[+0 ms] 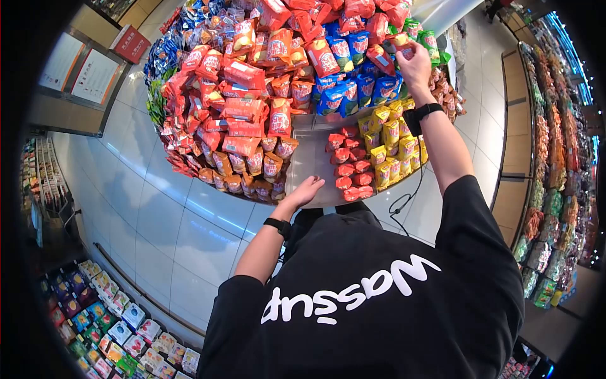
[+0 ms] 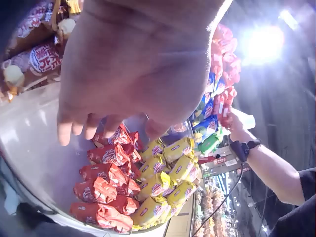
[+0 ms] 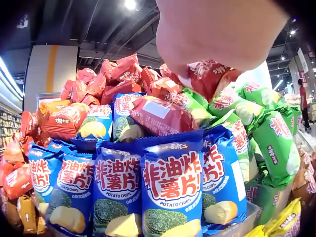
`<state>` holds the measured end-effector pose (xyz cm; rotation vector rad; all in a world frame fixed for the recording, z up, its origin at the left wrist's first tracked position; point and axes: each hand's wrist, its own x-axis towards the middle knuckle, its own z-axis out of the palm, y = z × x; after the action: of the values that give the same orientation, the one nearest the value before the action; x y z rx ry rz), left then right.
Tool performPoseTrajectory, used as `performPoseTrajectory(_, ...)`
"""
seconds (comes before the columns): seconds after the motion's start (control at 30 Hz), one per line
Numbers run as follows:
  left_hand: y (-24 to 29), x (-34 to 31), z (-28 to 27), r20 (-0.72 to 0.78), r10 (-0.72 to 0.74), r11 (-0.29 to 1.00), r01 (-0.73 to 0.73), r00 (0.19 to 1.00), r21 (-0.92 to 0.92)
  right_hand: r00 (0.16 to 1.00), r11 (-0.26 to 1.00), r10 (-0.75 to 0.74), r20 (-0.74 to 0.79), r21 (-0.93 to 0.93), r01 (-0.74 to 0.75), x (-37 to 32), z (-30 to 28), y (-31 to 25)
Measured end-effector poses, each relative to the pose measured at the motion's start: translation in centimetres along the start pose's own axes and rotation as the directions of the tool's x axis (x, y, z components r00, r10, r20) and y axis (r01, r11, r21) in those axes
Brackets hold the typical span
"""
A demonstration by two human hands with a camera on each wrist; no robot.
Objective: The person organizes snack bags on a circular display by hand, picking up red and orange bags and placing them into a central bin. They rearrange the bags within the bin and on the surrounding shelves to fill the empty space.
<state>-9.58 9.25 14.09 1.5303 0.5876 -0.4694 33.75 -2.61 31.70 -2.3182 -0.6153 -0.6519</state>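
Observation:
In the head view my left hand (image 1: 306, 192) hovers at the front edge of the bare grey tray section (image 1: 306, 158), fingers loosely extended and holding nothing. The left wrist view shows this hand (image 2: 138, 64) above small red packets (image 2: 106, 170) and yellow packets (image 2: 163, 180). At the upper right of the head view, my right hand (image 1: 415, 68) has curled fingers pinching a red packet (image 1: 396, 43). In the right wrist view the red packet (image 3: 210, 76) hangs under the hand (image 3: 222, 32), above blue chip packets (image 3: 173, 182) and beside green ones (image 3: 279, 148); its fingertips are hidden.
Orange-red packets (image 1: 243, 107) are heaped on the display's left side, with brown packets (image 1: 273, 165) along its front edge. A black cable (image 1: 404, 201) hangs at the right front. Stocked shelves (image 1: 552, 158) stand at the right, and boxed goods (image 1: 120, 331) lie at the lower left.

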Motion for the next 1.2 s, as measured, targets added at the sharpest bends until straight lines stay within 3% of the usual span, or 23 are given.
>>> performPoseTrajectory(0.1,1.3,3.0,0.5,-0.023,-0.038,0.996,0.039,0.999,0.081,0.995,0.999,-0.030,-0.097,0.015,0.032,-1.2,-2.9,-0.9)
performPoseTrajectory(0.17,1.6,6.5,1.3,-0.104,-0.045,0.994,0.055,0.994,0.092,0.990,0.976,0.045,-0.133,0.218,-0.015,-2.8,-4.9,-0.9)
performPoseTrajectory(0.23,-1.1,12.4,3.0,-0.258,-0.013,0.998,0.028,0.966,0.053,0.973,0.815,0.221,-0.070,0.562,-0.144,-5.6,-7.4,-1.6)
performPoseTrajectory(0.3,0.0,15.0,3.3,-0.384,0.026,0.996,0.011,0.923,0.093,0.942,0.678,0.321,0.096,0.671,-0.299,-9.0,-10.6,-2.3)
performPoseTrajectory(0.37,-1.0,19.4,3.8,-0.460,0.080,0.997,-0.078,0.884,0.023,0.838,0.320,0.393,0.379,0.798,-0.511,-12.7,-13.0,-2.7)
performPoseTrajectory(0.4,-4.1,23.5,4.9,-0.481,0.110,0.985,-0.161,0.870,-0.066,0.790,0.270,0.383,0.479,0.760,-0.591,-14.4,-13.8,-3.1)
performPoseTrajectory(0.47,-3.0,23.4,5.5,-0.571,0.234,0.968,-0.245,0.787,0.058,0.638,0.167,0.399,0.659,0.632,-0.757,-17.7,-14.6,-3.6)
performPoseTrajectory(0.5,-2.3,22.4,5.5,-0.523,0.236,0.957,-0.290,0.819,-0.024,0.534,0.109,0.424,0.731,0.544,-0.832,-19.3,-14.6,-3.8)
performPoseTrajectory(0.57,-1.9,21.0,5.0,-0.431,0.262,0.912,-0.368,0.863,-0.184,0.419,0.052,0.395,0.818,0.435,-0.899,-21.4,-13.8,-5.1)
performPoseTrajectory(0.6,-1.6,19.9,5.2,-0.532,0.384,0.915,-0.386,0.755,0.113,0.336,0.060,0.333,0.881,0.336,-0.940,-22.0,-13.2,-5.1)
performPoseTrajectory(0.63,-2.0,19.6,5.3,-0.522,0.340,0.931,-0.359,0.782,0.068,0.301,0.105,0.284,0.910,0.283,-0.953,-22.6,-12.0,-4.6)
performPoseTrajectory(0.7,-2.9,18.8,5.4,-0.499,0.248,0.955,-0.296,0.830,-0.018,0.316,0.415,0.257,0.913,0.191,-0.890,-23.3,-9.2,-4.3)
performPoseTrajectory(0.73,-2.1,17.6,5.1,-0.500,0.266,0.955,-0.296,0.824,0.020,0.338,0.511,0.256,0.905,0.170,-0.842,-23.8,-7.5,-4.2)
performPoseTrajectory(0.77,-2.4,17.4,5.0,-0.496,0.294,0.946,-0.321,0.817,0.031,0.556,0.737,0.161,0.816,0.274,-0.617,-25.4,-4.9,-3.1)
performPoseTrajectory(0.83,-2.5,16.9,5.0,-0.487,0.350,0.925,-0.376,0.801,0.046,0.603,0.935,0.075,0.794,0.155,-0.320,-25.0,-1.9,-4.3)
performPoseTrajectory(0.87,-2.2,16.3,5.3,-0.520,0.321,0.937,-0.347,0.792,0.049,0.628,0.944,0.018,0.778,0.194,-0.267,-25.0,-0.6,-5.0)
performPoseTrajectory(0.93,-1.9,16.6,5.4,-0.395,0.020,0.985,-0.085,0.919,-0.148,0.667,0.950,-0.099,0.738,0.269,-0.157,-25.2,1.8,-6.3)
performPoseTrajectory(0.97,-1.9,16.7,5.3,-0.308,-0.129,0.971,0.057,0.942,-0.232,0.686,0.958,-0.192,0.702,0.286,-0.024,-25.3,3.3,-6.7)
performPoseTrajectory(1.03,-3.1,16.3,5.8,-0.345,0.128,0.982,-0.167,0.930,-0.088,0.679,0.921,-0.385,0.626,0.308,0.238,-26.2,6.4,-7.0)
performPoseTrajectory(1.1,-3.4,16.0,7.1,-0.483,0.463,0.837,-0.545,0.743,-0.037,0.600,0.894,-0.434,0.672,0.235,0.382,-27.0,8.0,-6.7)
performPoseTrajectory(1.13,-3.3,15.5,6.9,-0.416,0.476,0.842,-0.538,0.775,-0.038,0.573,0.862,-0.472,0.670,0.217,0.457,-27.3,8.7,-6.4)
performPoseTrajectory(1.2,-2.7,14.9,6.7,-0.452,0.460,0.843,-0.535,0.764,-0.048,0.497,0.836,-0.468,0.731,0.182,0.518,-28.0,9.7,-5.7)
